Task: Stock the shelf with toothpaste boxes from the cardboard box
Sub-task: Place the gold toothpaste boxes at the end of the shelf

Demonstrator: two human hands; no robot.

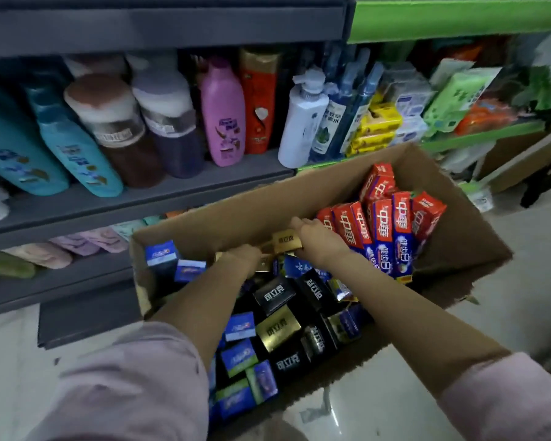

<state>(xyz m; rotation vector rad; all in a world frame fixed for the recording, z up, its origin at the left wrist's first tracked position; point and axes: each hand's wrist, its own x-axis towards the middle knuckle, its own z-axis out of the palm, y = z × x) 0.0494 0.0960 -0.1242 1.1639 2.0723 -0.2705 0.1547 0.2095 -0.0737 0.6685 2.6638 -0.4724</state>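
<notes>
Now both hands reach into the cardboard box (236, 214) at mid-frame: right hand (312, 232) and left hand (245, 254) each hold a grip on the gold toothpaste box (285, 241).

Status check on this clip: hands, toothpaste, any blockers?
Both hands in cardboard box. Right hand and left hand gripping gold boxes. Nothing blocking.

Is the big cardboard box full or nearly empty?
Fairly full: the cardboard box holds many toothpaste boxes on end, with red ones leaning.
</notes>
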